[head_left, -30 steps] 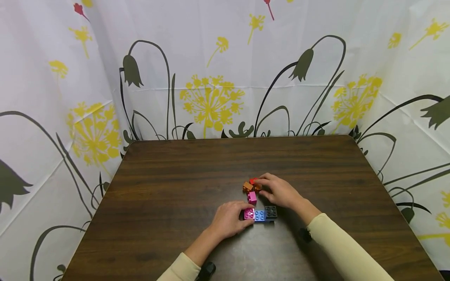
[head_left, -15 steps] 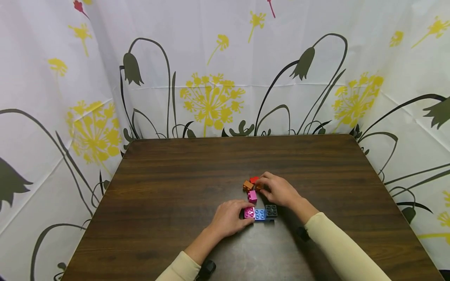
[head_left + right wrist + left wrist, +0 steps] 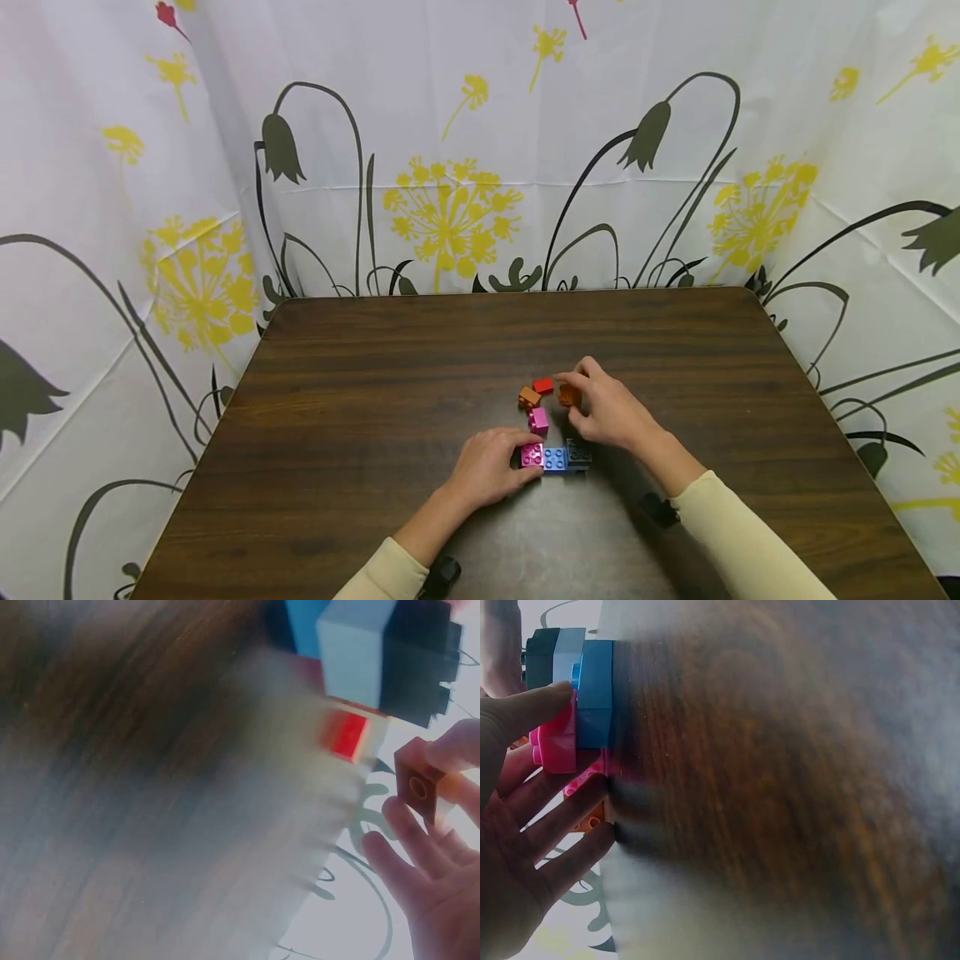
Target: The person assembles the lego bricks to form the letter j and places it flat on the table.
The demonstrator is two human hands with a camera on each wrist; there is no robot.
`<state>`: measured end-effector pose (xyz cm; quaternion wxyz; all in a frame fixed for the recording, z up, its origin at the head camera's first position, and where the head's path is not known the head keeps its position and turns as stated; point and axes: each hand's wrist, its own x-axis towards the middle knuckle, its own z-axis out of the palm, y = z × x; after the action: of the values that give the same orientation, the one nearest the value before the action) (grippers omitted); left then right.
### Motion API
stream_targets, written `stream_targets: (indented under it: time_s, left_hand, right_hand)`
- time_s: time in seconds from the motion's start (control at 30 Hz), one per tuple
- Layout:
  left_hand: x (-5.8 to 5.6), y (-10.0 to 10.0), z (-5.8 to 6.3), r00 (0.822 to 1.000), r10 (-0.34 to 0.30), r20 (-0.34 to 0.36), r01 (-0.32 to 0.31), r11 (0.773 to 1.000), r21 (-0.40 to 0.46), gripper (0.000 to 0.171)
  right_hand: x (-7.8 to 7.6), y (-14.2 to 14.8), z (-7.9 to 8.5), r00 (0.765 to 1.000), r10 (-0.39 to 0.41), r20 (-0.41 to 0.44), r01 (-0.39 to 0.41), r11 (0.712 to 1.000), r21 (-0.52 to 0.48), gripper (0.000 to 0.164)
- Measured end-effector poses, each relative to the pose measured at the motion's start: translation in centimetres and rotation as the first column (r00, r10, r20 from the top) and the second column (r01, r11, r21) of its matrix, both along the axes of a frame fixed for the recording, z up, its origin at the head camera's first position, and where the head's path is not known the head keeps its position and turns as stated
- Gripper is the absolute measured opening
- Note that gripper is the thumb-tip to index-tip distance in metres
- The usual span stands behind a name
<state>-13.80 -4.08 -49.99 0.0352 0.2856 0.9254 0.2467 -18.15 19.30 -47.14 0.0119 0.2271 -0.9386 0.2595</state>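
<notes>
In the head view my left hand (image 3: 487,468) grips the pink brick (image 3: 532,455) at the left end of a small joined build. That build also has a light blue brick (image 3: 554,459) in the middle and a black brick (image 3: 578,452) on the right. A darker blue brick (image 3: 595,694) lies under them in the left wrist view. My right hand (image 3: 613,410) pinches a brownish-orange brick (image 3: 568,395) between thumb and fingers, behind the build. The right wrist view has this orange brick (image 3: 418,780) lifted off the table, its hollow underside partly showing.
Behind the build lie a loose pink brick (image 3: 538,421), another orange brick (image 3: 528,398) and a red brick (image 3: 543,386). All rest on a dark wooden table (image 3: 360,400). A white flowered curtain (image 3: 480,108) hangs around its far side.
My right hand has taken hold of the orange brick and moved it slightly right and up, away from the loose bricks. My left hand stays on the build.
</notes>
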Motion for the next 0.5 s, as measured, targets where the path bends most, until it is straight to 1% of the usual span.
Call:
stream_targets:
  time_s: [0.07,0.23,0.37,0.5]
  left_hand:
    - [0.0,0.0,0.0,1.0,0.002,0.001,-0.002,1.0,0.001,0.038]
    - [0.0,0.0,0.0,1.0,0.001,0.013,-0.001,1.0,0.001,0.039]
    - [0.1,0.0,0.1,1.0,0.004,0.013,-0.004,1.0,0.002,0.039]
    - [0.1,0.1,0.1,1.0,0.005,0.009,-0.005,1.0,0.002,0.039]
  right_hand:
    - [0.5,0.2,0.3,1.0,-0.005,0.006,0.005,0.999,-0.052,0.041]
    - [2.1,0.9,0.6,0.999,-0.023,-0.023,0.019,0.983,-0.184,0.031]
    - [3.6,1.3,0.7,0.999,-0.019,-0.047,0.007,0.967,-0.256,0.032]
    - [4.9,1.7,0.5,0.998,0.007,-0.064,-0.026,0.955,-0.294,0.035]
